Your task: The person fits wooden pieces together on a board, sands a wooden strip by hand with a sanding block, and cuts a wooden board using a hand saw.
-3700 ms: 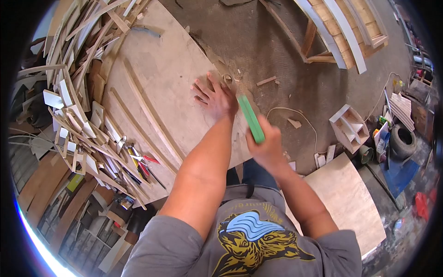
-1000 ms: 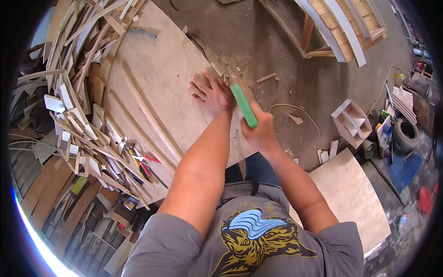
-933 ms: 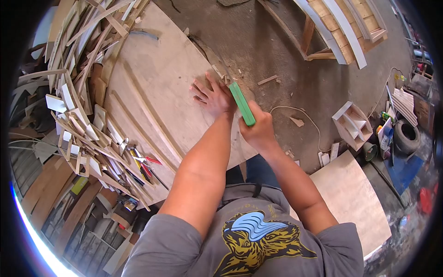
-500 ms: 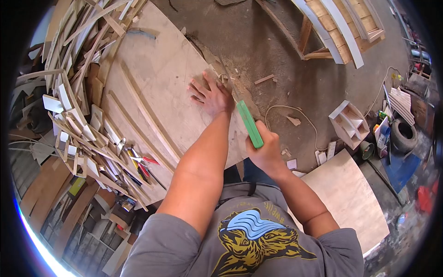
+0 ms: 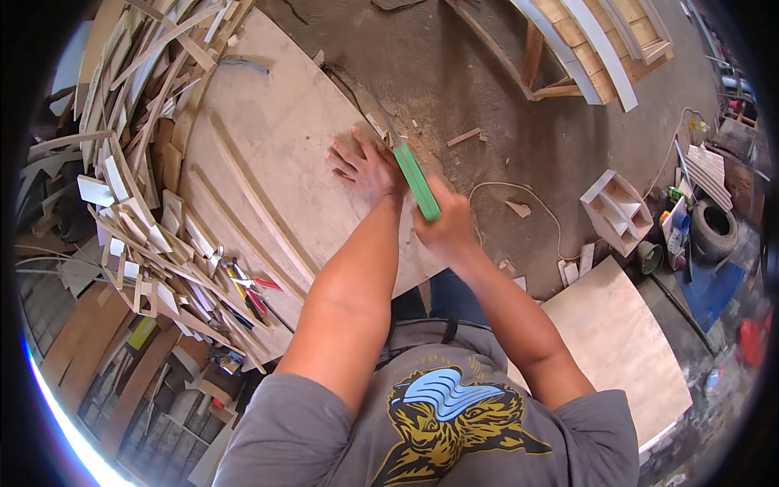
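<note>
My left hand [image 5: 370,172] lies flat with fingers spread on a pale wooden board [image 5: 284,97], close to its right edge. In my right hand [image 5: 445,217] is the green handle [image 5: 417,183] of a saw-like tool, which slants up along that edge. Its thin grey blade [image 5: 385,116] shows beyond the handle, partly blurred. A small piece of wood [image 5: 376,124] sits at the board's edge, just above my left fingertips. Two long thin wood strips [image 5: 258,191] rest on the board, left of my left hand.
Wood offcuts [image 5: 146,219] are heaped at the left, with pliers [image 5: 258,284] beside them. A curved wooden frame [image 5: 588,49] stands at the upper right. On the right are a small wooden box [image 5: 617,213], a tyre [image 5: 714,229] and a loose cable [image 5: 540,199]. Another board [image 5: 617,349] lies lower right.
The green handle and my right hand have moved up and forward along the board's edge since half a second ago. My left hand stays pressed on the board.
</note>
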{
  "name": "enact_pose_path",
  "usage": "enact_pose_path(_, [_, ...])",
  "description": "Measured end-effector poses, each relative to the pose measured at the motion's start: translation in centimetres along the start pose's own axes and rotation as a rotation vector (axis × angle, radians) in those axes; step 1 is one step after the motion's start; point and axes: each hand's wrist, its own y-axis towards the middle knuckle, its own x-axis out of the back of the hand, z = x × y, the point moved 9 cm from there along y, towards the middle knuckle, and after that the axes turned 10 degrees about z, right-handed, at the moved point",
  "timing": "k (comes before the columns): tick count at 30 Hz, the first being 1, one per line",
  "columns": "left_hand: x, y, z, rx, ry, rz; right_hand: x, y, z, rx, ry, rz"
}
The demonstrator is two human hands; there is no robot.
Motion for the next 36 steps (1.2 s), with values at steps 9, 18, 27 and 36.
enact_pose_path(9, [0.0, 0.2, 0.0, 0.004, 0.027, 0.013, -0.6, 1.1, -0.5, 0.000, -0.002, 0.020])
enact_pose_path(18, [0.6, -0.2, -0.8, 0.024, 0.055, 0.069, 0.7, -1.5, 0.1, -0.047, 0.048, 0.009])
enact_pose_path(27, [0.9, -0.3, -1.0, 0.029, 0.046, 0.080, 0.9, -0.6, -0.2, -0.082, 0.029, 0.034])
enact_pose_path(36, [0.5, 0.5, -1.2, -0.005, 0.040, 0.010, 1.5, 1.5, -5.0, -0.210, 0.037, -0.030])
